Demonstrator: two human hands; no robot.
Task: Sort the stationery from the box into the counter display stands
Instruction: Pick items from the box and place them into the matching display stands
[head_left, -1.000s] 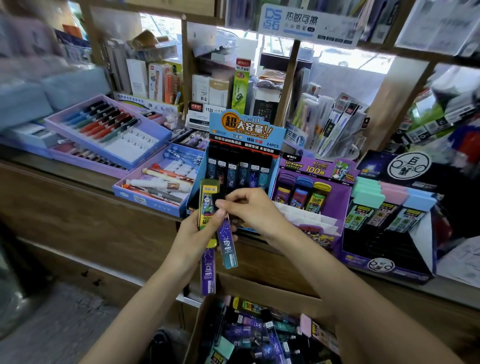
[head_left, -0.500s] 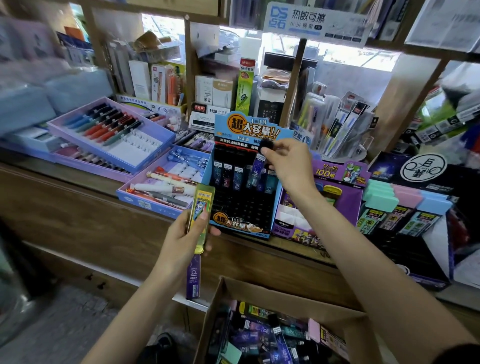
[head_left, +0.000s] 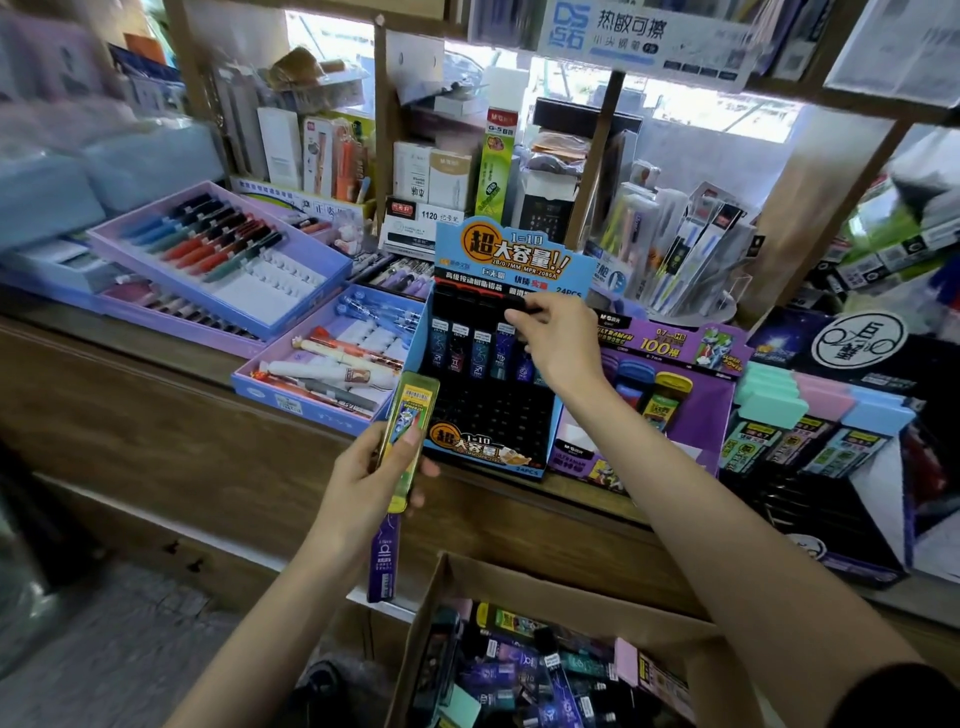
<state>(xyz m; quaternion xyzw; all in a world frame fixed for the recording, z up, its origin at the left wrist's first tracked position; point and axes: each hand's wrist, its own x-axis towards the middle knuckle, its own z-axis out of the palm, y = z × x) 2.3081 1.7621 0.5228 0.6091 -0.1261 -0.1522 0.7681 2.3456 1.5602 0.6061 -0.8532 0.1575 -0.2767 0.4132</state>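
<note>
Black-capped, a slim lead tube (head_left: 525, 310) sits in the top row of the blue display stand (head_left: 511, 254), in line with the other tubes there. The right hand (head_left: 561, 343) reaches over the stand and pinches the cap between thumb and fingertips; the palm hides the tube's lower part. The lower rows of the stand show only dark slots.

In front of the stand's left corner, the left hand (head_left: 363, 483) grips two more items together: a yellow-green case (head_left: 408, 436) sticking up past the thumb, and a purple tube (head_left: 384, 561) hanging below the palm.

The stand rests on a wooden counter (head_left: 156, 374). A purple stand (head_left: 675, 353) of lead cases is just beside it on the right, and lilac pen trays (head_left: 223, 260) are on the left. Below the counter edge, between the forearms, an open cardboard box (head_left: 519, 577) holds a loose heap of more tubes and cases.
</note>
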